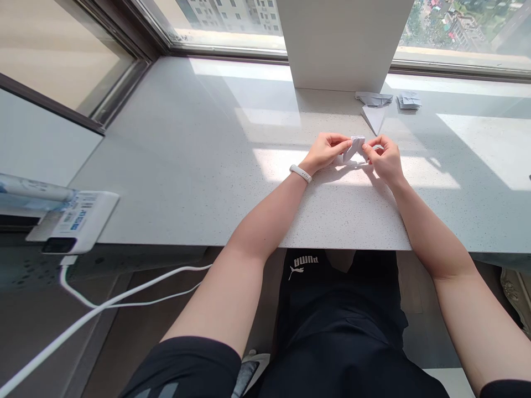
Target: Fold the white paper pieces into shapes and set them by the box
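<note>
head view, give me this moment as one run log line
left hand: holds folded paper | right hand: holds folded paper | beyond: paper pieces

I watched through one camera, worn on the person's head, which looked forward and down across the counter (pixel 174 166). It sat close above the left hand (pixel 326 152) and right hand (pixel 385 160), and both showed near the middle of the frame. The window (pixel 232 22) lay toward twelve o'clock, and the person's lap (pixel 336 331) lay toward six o'clock.
</note>
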The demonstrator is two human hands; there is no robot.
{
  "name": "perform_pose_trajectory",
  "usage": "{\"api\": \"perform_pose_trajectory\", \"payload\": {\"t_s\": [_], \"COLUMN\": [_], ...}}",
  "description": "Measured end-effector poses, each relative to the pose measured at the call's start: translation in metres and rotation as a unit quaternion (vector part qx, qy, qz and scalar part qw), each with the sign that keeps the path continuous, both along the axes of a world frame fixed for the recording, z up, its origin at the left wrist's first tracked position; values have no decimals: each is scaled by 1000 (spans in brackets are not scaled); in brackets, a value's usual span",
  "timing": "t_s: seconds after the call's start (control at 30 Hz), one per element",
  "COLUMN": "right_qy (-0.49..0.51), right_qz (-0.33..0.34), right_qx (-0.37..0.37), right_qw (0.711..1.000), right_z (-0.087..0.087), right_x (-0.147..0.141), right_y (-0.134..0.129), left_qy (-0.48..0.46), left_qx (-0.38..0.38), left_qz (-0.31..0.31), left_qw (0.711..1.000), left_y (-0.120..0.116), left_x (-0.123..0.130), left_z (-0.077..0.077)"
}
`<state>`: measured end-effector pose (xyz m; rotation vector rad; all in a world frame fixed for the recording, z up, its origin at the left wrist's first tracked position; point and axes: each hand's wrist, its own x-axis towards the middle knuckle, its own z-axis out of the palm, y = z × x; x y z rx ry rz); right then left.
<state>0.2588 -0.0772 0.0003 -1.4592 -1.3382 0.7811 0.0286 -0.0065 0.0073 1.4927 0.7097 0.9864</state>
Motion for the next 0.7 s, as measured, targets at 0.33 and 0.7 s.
{"api": "perform_pose_trajectory", "payload": {"t_s": [0.33, 0.7], "right_qy": [-22, -39], "right_qz": [-13, -18], "right_qx": [18, 17], "right_qw": [1000, 999], "right_z": [1, 7], "right_x": [-1, -5], "right_y": [0, -3], "left_qy": [7, 21], "left_qx": [20, 14], "left_qz": [-12, -15], "left_qw": [1000, 1000], "left_y": [5, 2], "left_x": [-1, -3], "left_z": [-8, -4]}}
